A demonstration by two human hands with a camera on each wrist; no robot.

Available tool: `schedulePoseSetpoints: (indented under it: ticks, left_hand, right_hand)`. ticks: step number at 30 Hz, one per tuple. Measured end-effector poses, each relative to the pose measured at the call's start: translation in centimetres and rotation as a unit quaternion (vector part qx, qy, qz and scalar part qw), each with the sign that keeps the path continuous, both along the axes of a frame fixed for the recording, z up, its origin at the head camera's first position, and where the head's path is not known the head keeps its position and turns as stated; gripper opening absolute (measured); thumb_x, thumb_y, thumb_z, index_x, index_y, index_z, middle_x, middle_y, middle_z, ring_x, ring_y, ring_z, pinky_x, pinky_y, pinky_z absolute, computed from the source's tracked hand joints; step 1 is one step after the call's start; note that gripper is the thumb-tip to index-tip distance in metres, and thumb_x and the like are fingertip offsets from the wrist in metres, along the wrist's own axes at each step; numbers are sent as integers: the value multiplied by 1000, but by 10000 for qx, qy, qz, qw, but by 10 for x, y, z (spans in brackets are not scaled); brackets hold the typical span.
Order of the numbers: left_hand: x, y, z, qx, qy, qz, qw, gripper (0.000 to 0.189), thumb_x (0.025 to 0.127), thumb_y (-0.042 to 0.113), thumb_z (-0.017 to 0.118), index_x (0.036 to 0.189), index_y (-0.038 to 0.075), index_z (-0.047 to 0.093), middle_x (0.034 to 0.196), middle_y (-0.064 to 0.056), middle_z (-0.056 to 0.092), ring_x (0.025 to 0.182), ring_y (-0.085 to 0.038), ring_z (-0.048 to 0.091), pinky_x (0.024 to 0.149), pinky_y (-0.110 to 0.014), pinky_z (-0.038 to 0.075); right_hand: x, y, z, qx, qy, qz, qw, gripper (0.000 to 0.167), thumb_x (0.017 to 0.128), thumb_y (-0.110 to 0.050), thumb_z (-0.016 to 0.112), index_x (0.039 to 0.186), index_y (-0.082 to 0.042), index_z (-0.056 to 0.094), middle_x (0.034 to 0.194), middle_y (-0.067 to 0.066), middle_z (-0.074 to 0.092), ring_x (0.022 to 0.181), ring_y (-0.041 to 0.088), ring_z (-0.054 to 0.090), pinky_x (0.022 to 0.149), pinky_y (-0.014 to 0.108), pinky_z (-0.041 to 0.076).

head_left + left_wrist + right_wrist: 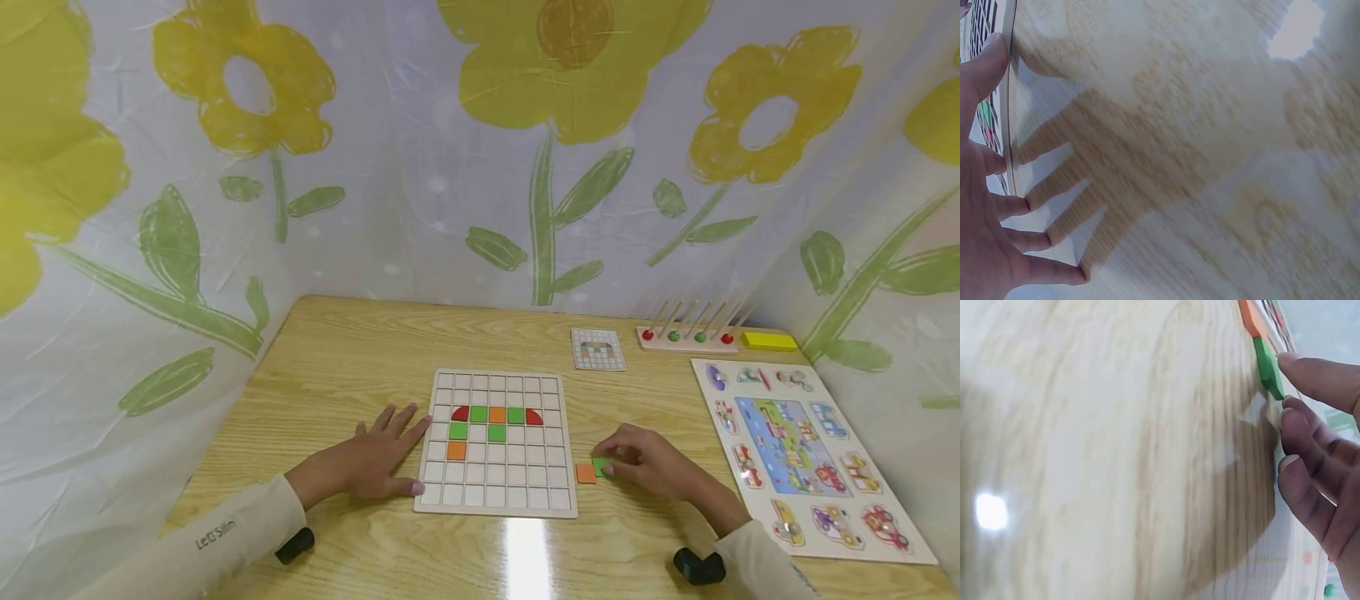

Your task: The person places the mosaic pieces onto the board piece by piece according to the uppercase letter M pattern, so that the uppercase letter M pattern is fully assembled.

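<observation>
A white grid board [517, 497] lies on the table, with a red quarter-round piece at each end of a row of green and orange square tiles. Below that row are two green tiles and, at the left, an orange tile [456, 451]. My left hand [375, 458] is spread flat by the board's left edge, its thumb and a fingertip touching the rim. Right of the board, my right hand [647, 460] has thumb and finger at the edges of a green square tile [1267, 367], pinching it. A loose orange square tile [586, 474] lies against it.
Behind the board lies a small pattern card [597, 349]. At the back right stand a peg rack [686, 340] with red and green beads and a yellow block [769, 341]. A picture puzzle board [817, 458] covers the table's right side. Flowered curtains surround the table.
</observation>
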State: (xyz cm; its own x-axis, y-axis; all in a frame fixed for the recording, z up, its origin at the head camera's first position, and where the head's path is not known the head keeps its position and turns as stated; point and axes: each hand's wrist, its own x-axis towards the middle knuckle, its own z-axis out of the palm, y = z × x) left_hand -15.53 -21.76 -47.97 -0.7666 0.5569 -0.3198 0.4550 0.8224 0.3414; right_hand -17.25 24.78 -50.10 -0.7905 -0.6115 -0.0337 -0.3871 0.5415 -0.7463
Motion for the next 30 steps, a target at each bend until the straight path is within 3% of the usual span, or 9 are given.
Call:
schedulePoseSetpoints:
  ticks: [10, 30]
  left_hand:
    - [1, 0, 2, 25, -33, 32, 10000, 98, 93, 64, 59, 162, 9, 17, 166, -26, 10, 148, -58, 10, 100, -83, 24]
    - [0, 0, -1, -41, -30, 4, 10000, 97, 93, 64, 57, 162, 10, 15, 167, -24, 8, 149, -57, 9, 101, -83, 24]
  right_hand:
    - [1, 1, -3, 48, -70, 172, 9998, 33, 95, -23, 70, 126, -10, 70, 108, 3, 61, 75, 4, 47, 65, 23, 46]
    - [2, -2, -1, 59, 8, 103, 9999, 27, 92, -21, 74, 117, -12, 73, 103, 2, 61, 75, 3, 47, 64, 22, 45]
